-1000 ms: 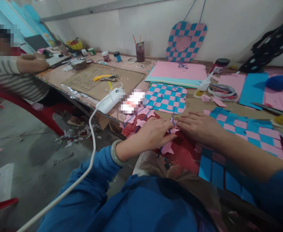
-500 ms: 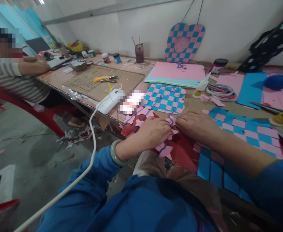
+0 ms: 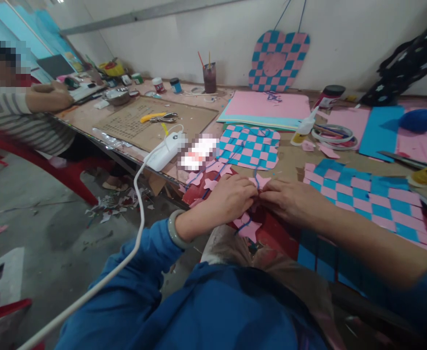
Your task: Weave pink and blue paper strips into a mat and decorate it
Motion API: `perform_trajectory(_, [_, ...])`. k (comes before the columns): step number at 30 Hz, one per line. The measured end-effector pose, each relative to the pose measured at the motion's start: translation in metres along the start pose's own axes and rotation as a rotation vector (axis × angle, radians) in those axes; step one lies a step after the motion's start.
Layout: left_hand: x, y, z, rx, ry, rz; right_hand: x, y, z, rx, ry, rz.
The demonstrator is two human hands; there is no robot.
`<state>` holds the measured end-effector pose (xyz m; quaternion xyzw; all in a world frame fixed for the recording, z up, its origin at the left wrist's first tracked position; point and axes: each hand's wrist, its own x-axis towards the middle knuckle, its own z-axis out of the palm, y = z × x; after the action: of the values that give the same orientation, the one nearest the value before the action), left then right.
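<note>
Blue string (image 3: 256,178) lies lengthwise toward the lap (image 3: 226,243).
Left hand (image 3: 228,197), right hand (image 3: 289,198): fingers curled at it (grip hidden, I cannot tell).

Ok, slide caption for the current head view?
Both hands work at pink paper stars on blue string, beside checkered paper weaving.

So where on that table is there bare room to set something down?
The brown board looks bare right of the yellow-handled pliers. A smaller cardboard patch lies between the small checkered mat, the upright glue bottle and the larger checkered mat. It is crowded around the left hand and right hand, with pink stars beside them.
</note>
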<state>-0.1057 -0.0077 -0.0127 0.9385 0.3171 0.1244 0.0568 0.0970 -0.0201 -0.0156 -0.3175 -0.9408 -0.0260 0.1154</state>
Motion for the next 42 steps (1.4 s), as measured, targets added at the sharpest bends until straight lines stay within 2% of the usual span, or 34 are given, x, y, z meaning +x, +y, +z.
perform_trajectory(6, [0.002,-0.003,-0.010,-0.062,0.106,-0.141,0.000,0.001,-0.005,0.060,-0.065,0.055])
perform_trajectory(8, [0.003,-0.004,-0.014,-0.073,0.140,-0.185,0.001,0.001,-0.008,0.086,-0.108,0.148])
perform_trajectory(11, [0.006,-0.006,-0.016,-0.055,0.149,-0.208,0.004,0.004,-0.015,0.063,-0.180,0.364])
perform_trajectory(14, [0.012,-0.005,-0.016,-0.005,0.095,-0.211,0.008,0.010,-0.020,-0.005,-0.250,0.523])
perform_trajectory(18, [0.023,-0.002,-0.012,0.058,0.003,-0.172,0.016,0.018,-0.019,-0.087,-0.309,0.539])
perform_trajectory(22, [0.032,0.000,-0.008,0.087,-0.037,-0.149,0.024,0.023,-0.015,-0.125,-0.344,0.548])
perform_trajectory(28, [0.036,-0.003,-0.008,0.096,-0.129,-0.166,0.032,0.028,-0.014,-0.012,-0.430,0.673])
perform_trajectory(37, [0.037,-0.005,-0.005,0.070,-0.088,-0.214,0.031,0.029,-0.011,0.059,-0.406,0.689])
perform_trajectory(40, [0.037,-0.008,-0.003,0.003,-0.035,-0.267,0.028,0.027,-0.012,0.096,-0.319,0.670])
perform_trajectory(42, [0.038,-0.010,-0.002,-0.068,-0.005,-0.313,0.024,0.025,-0.011,0.125,-0.207,0.570])
